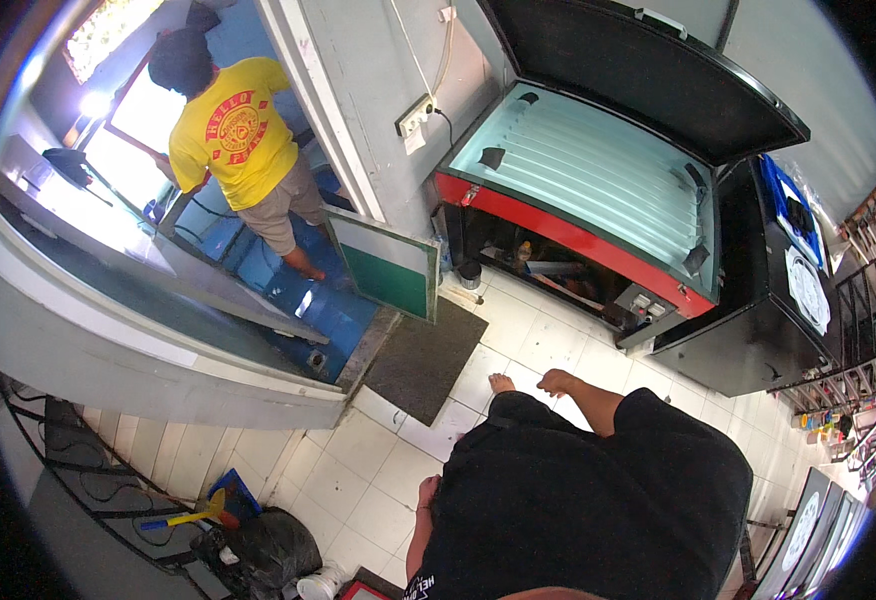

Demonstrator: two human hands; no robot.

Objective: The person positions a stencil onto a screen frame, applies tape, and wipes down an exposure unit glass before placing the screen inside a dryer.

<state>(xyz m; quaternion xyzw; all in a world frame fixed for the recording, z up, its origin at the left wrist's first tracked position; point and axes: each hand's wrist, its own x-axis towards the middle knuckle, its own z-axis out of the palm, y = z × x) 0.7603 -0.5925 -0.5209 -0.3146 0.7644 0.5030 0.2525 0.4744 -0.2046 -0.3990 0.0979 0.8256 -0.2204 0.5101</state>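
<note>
Right hand [558,382]: head view; fingers bent, nothing visible in it, can't tell if pressed together.
Left hand [429,491]: partly hidden, grip can't tell.
Glass-topped unit [593,185]: right hand's 12 o'clock, apart.
Raised lid [648,75]: could slam if its support slips.
Framed screen [388,275]: right hand's 10 o'clock; could topple if kicked.
Dark mat [418,365]: left hand's 12 o'clock; sliding could cause a trip.

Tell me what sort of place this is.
Probably a screen-printing workshop: an open, glass-topped light box and a framed screen, part green and part pale, suggest it.
</note>
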